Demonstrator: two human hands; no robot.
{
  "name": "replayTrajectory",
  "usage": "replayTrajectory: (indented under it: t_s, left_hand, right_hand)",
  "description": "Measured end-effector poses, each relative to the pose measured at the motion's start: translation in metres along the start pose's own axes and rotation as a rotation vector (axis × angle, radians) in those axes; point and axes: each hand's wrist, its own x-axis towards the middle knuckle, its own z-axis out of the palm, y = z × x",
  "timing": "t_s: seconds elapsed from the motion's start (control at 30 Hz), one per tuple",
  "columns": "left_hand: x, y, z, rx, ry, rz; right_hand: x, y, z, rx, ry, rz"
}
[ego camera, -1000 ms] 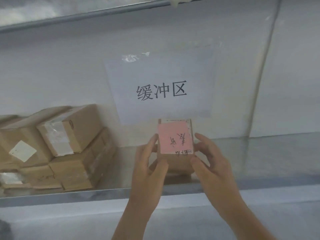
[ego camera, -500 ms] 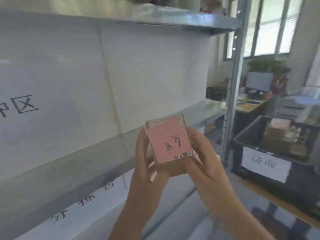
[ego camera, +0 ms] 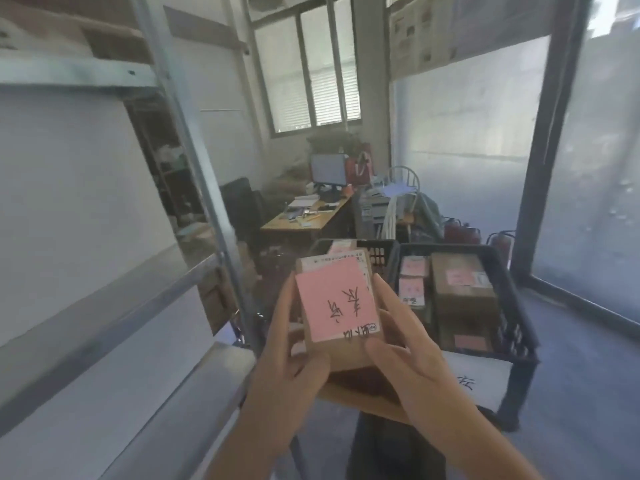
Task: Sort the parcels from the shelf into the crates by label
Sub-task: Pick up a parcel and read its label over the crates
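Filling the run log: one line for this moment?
parcel: pink label up | left hand, right hand: gripping it | black crate: ahead-right

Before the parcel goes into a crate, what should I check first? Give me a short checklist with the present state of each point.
1. Both hands grip the parcel: left hand and right hand hold its sides. Ok.
2. Pink label faces the camera, though upside down. Ok.
3. Black crate has free space: parcels already lie inside. Cannot tell.
4. Crate's white sign matches the label: sign partly hidden. Cannot tell.
5. Second crate behind the parcel: mostly hidden. Cannot tell.
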Motion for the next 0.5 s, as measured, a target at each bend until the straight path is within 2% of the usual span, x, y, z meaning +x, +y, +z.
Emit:
replayTrajectory:
  t_s: [0.23,0.5]
  left_hand:
    - [0.075,-0.025,0.136,-0.062,-0.2,0.035]
    - [0.126,-0.066,0.212,-0.078,-0.33,-0.025]
  right_hand:
    - [0.011,0.032,-0.137,-0.147,0.14,0.084]
    - [0.029,0.076,-0.195,-0.284,0.28,0.277]
